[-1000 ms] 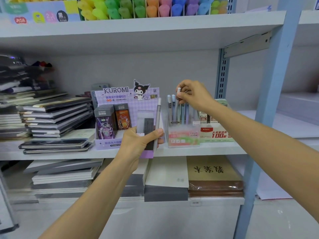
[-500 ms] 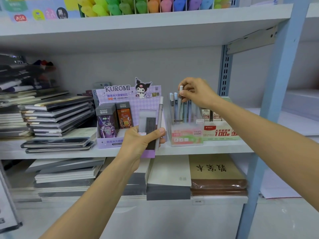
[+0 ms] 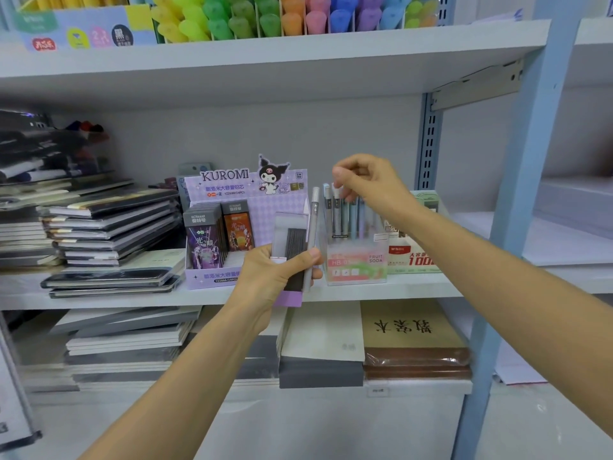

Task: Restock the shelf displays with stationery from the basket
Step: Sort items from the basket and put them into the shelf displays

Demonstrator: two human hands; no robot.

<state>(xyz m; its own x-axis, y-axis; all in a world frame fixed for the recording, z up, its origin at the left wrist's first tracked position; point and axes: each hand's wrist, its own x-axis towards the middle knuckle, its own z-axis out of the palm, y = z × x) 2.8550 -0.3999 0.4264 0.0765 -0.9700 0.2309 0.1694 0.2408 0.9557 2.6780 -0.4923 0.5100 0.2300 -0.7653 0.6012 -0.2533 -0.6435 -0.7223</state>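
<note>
Right hand [image 3: 368,184] risen off pen [image 3: 336,210] top, grip released, pen seated in holder [image 3: 356,263]

Grey metal shelving [image 3: 265,58], blue upright post [image 3: 530,161] at rt, slotted rail [image 3: 429,144], pale back panel [image 3: 232,134], even light

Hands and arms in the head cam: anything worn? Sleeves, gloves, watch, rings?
Nothing worn shows. The left hand and right hand are bare, with no gloves and no rings on the fingers in view. The left forearm and right forearm are uncovered down to the frame edge: no sleeve, watch or wristband.
</note>
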